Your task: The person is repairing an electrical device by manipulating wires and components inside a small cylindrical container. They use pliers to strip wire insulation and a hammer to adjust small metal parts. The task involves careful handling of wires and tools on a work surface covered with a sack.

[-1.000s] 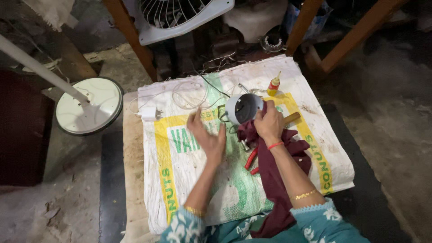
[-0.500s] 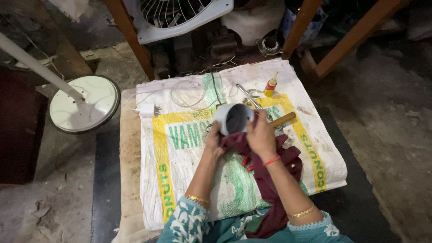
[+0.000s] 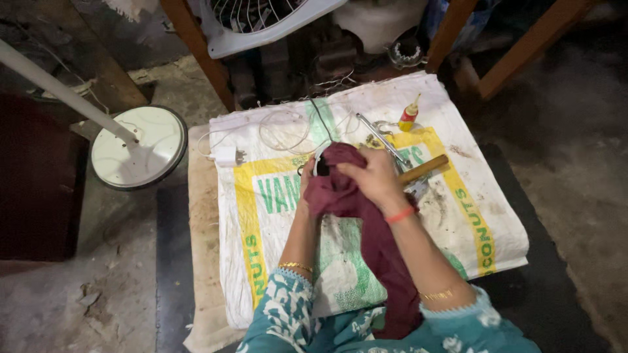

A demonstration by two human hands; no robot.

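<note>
Right hand (image 3: 374,178) grips maroon cloth (image 3: 356,216) over a small round object (image 3: 320,163). Left hand (image 3: 305,189) mostly hidden under the cloth, grip can't tell. All above a woven sack (image 3: 458,216) on the floor; hammer (image 3: 424,168) and glue bottle (image 3: 409,116) nearby.

You were in a makeshift repair spot on the floor of a home or small workshop, not at a proper table. You sat on bare, dusty concrete (image 3: 118,287) with a woven plastic sack (image 3: 458,216) spread as a work mat. On it lay a wooden-handled tool (image 3: 424,168), a metal wrench-like tool (image 3: 383,138), a small glue bottle (image 3: 409,116) and a white plug with cord (image 3: 226,155). A fan housing (image 3: 261,29), a pedestal fan base (image 3: 139,147) and wooden furniture legs (image 3: 523,49) stood around you.
</note>
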